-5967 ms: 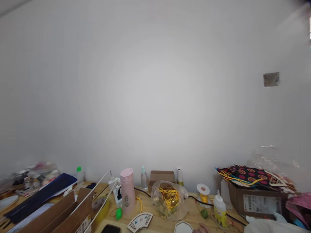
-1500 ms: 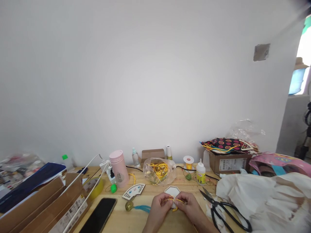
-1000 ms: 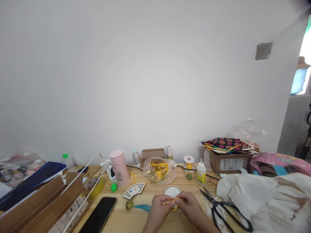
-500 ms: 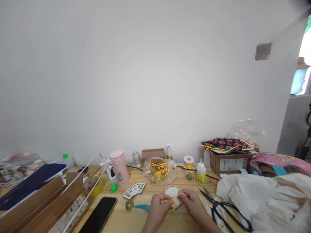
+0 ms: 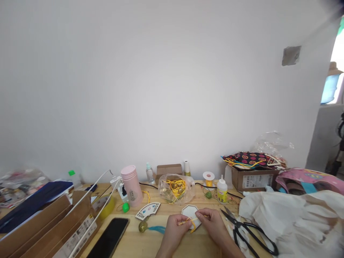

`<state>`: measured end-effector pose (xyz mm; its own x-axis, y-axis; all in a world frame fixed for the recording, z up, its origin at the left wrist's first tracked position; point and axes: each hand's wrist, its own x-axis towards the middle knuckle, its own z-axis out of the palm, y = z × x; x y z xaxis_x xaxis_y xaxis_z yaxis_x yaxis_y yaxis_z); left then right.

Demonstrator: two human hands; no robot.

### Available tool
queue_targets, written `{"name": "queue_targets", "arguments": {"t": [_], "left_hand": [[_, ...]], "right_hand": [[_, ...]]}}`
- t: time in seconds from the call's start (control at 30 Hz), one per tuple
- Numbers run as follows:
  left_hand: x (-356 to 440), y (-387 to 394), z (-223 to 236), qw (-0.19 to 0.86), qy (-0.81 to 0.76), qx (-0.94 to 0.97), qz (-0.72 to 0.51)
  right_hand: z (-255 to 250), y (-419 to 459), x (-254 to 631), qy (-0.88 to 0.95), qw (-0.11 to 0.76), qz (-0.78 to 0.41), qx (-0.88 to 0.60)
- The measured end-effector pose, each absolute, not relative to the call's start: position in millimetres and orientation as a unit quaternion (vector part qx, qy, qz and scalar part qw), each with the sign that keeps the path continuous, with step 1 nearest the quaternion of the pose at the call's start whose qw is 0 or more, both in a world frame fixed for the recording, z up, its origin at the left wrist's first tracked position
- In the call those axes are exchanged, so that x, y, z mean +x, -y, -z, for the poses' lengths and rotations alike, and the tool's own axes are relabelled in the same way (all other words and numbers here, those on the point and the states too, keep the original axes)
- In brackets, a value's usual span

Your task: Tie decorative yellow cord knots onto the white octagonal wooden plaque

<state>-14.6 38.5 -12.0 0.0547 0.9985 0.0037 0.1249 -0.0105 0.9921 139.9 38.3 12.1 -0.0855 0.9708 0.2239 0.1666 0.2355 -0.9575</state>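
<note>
Two pinches on one yellow cord [image 5: 191, 223]

Closest to the person, on the pale wooden table [image 5: 139, 245], the left hand [image 5: 173, 231] and right hand [image 5: 212, 224] work over a white octagonal tile [image 5: 189, 212], partly covering it. The fingers of both hands are closed, each set pinching the cord, and a slack loop droops between them across the tile. Black-handled scissors [image 5: 243, 229] lie open just right of the right hand, tips close to it, beside a crumpled white cloth [image 5: 290, 215]. To the left are a blue tassel with a gold bead [image 5: 153, 228] and a black smartphone [image 5: 109, 238]. Farther back stand a clear plastic bag of tangled yellow thread [image 5: 176, 189], a pink flask [image 5: 131, 186] and a white glue bottle [image 5: 222, 190].

If either pinch loosens, the loop could slip and lose its shape. A hard tug could drag the tile, and a wide swing of the right wrist could catch the scissors.
</note>
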Motion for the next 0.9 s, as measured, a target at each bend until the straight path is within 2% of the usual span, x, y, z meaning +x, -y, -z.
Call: {"name": "queue_targets", "arguments": {"t": [0.23, 0.37, 0.63, 0.77, 0.9], "left_hand": [[-13, -36, 4, 0.476, -0.516, 0.545, -0.459], [-13, -36, 5, 0.466, -0.526, 0.54, -0.463], [-11, -34, 2, 0.485, -0.502, 0.545, -0.464], [-12, -34, 2, 0.477, -0.507, 0.543, -0.47], [-12, -34, 2, 0.477, -0.501, 0.553, -0.464]], "right_hand": [[-19, -42, 149, 0.535, 0.59, -0.364, -0.483], [-19, -44, 153, 0.516, 0.61, -0.337, -0.499], [-17, -40, 157, 0.545, 0.598, -0.248, -0.533], [-18, -42, 163, 0.594, 0.58, -0.139, -0.54], [-18, -39, 156, 0.708, 0.495, -0.06, -0.5]]}}
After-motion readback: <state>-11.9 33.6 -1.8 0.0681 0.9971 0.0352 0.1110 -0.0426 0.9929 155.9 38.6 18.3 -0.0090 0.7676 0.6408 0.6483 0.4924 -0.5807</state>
